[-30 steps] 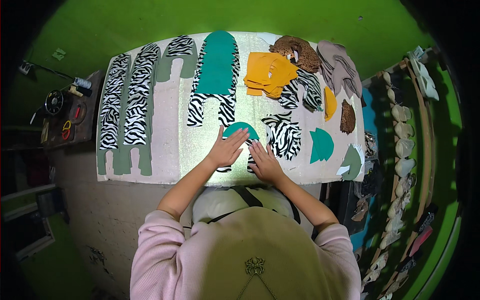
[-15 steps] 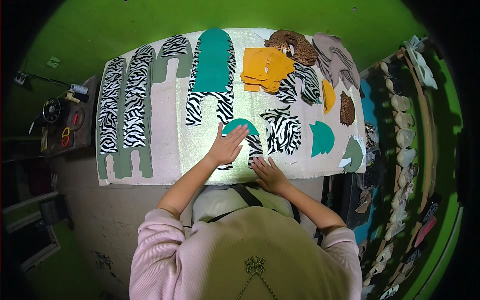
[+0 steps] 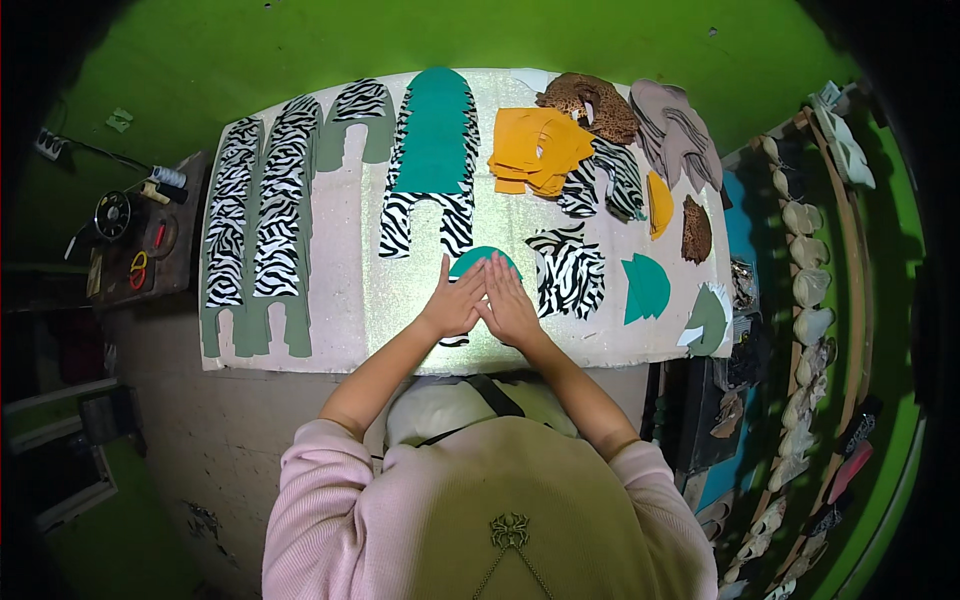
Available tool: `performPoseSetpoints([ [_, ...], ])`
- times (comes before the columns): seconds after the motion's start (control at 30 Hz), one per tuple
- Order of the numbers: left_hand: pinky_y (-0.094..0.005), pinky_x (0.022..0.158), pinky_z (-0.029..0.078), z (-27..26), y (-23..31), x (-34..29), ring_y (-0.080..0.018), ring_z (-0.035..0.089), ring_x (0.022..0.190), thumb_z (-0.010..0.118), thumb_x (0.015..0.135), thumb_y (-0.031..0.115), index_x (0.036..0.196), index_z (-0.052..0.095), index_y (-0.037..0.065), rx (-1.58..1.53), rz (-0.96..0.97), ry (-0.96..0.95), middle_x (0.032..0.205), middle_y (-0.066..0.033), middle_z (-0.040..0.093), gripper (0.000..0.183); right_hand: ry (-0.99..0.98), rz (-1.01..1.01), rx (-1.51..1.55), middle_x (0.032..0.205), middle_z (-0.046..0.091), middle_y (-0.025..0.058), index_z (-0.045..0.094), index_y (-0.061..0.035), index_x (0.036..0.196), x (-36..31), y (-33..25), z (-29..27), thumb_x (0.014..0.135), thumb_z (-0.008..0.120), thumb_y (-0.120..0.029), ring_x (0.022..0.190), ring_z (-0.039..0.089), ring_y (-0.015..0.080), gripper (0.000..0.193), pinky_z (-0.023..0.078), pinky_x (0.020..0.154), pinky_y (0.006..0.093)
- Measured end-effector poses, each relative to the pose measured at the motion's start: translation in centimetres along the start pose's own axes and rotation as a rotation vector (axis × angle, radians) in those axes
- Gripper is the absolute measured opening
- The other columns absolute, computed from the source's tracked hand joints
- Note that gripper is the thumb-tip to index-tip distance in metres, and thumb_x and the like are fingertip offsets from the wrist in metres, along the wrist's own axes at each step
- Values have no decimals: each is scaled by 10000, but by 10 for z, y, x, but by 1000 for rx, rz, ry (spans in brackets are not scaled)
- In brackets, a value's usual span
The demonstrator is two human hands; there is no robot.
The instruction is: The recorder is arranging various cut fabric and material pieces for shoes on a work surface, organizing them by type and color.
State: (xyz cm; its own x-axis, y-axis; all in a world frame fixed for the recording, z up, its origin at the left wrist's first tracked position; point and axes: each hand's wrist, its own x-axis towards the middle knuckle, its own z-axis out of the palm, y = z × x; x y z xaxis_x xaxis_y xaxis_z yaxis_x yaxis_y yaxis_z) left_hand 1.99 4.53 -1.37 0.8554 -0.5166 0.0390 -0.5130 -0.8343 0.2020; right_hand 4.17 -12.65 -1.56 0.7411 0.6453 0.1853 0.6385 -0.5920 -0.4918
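My left hand (image 3: 457, 302) and my right hand (image 3: 509, 303) lie flat side by side, fingers stretched out and fingertips near each other. They press on a teal half-round piece (image 3: 471, 262) at the table's near middle. Beneath my hands is a zebra-print piece (image 3: 455, 341), mostly hidden. Just beyond stands a column of overlapping teal pieces (image 3: 433, 140) laid on zebra-print pieces (image 3: 459, 212). Right of my right hand is a small pile of zebra-print half-rounds (image 3: 570, 275). Further right lie more teal half-rounds (image 3: 648, 288).
Zebra-print pieces (image 3: 279, 210) on olive ones (image 3: 305, 335) form columns at the left. Orange pieces (image 3: 540, 145), leopard-print pieces (image 3: 590, 98) and mauve pieces (image 3: 675, 130) lie far right on the table (image 3: 340, 280). A sewing machine (image 3: 113, 214) and orange-handled scissors (image 3: 138, 270) are off left.
My right hand has moved up and left from the zebra-print piece's lower right leg onto the teal half-round, beside my left hand. The left hand stays on the teal piece.
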Motion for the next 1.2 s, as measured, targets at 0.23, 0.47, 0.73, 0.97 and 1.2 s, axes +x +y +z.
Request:
performPoseSetpoints([
  [0.23, -684, 1044, 39, -7, -19, -18, -243, 203, 1418, 357, 940, 269, 1462, 228, 42, -35, -94, 43, 1541, -110, 190, 584, -42, -17, -61, 1506, 174, 246, 204, 46, 1439, 1, 0, 1, 956, 402, -378, 1402, 168, 381, 673, 122, 1139, 464],
  [0.47, -642, 1076, 45, -19, -47, -18, -228, 231, 1410, 358, 947, 310, 1477, 189, 66, -48, 108, 0, 1543, -84, 194, 607, -3, -8, -61, 1500, 227, 211, 278, -39, 1444, 2, -2, 1, 940, 453, -378, 1394, 199, 368, 632, 151, 1133, 457],
  [0.73, -594, 1113, 15, -19, -60, -37, -170, 238, 1404, 341, 947, 361, 1480, 214, 133, -39, 304, -158, 1542, -14, 206, 593, 1, -11, -75, 1492, 247, 213, 306, -39, 1434, 3, -2, 1, 941, 451, -357, 1385, 222, 373, 604, 167, 1128, 459],
  [0.97, -575, 1124, 31, -16, -42, -66, -151, 240, 1401, 339, 940, 356, 1471, 244, 132, -51, 400, -160, 1540, -4, 212, 584, 2, -11, -105, 1492, 246, 217, 306, -42, 1435, 4, -4, 0, 940, 452, -343, 1384, 226, 373, 597, 171, 1127, 459],
  [1.2, -582, 1111, 76, -21, -22, -92, -140, 210, 1410, 423, 908, 340, 1477, 229, 125, -104, 411, -226, 1547, 0, 192, 638, -6, 4, -112, 1498, 248, 195, 300, -56, 1441, 4, -5, -1, 942, 446, -345, 1387, 224, 361, 595, 169, 1129, 455],
])
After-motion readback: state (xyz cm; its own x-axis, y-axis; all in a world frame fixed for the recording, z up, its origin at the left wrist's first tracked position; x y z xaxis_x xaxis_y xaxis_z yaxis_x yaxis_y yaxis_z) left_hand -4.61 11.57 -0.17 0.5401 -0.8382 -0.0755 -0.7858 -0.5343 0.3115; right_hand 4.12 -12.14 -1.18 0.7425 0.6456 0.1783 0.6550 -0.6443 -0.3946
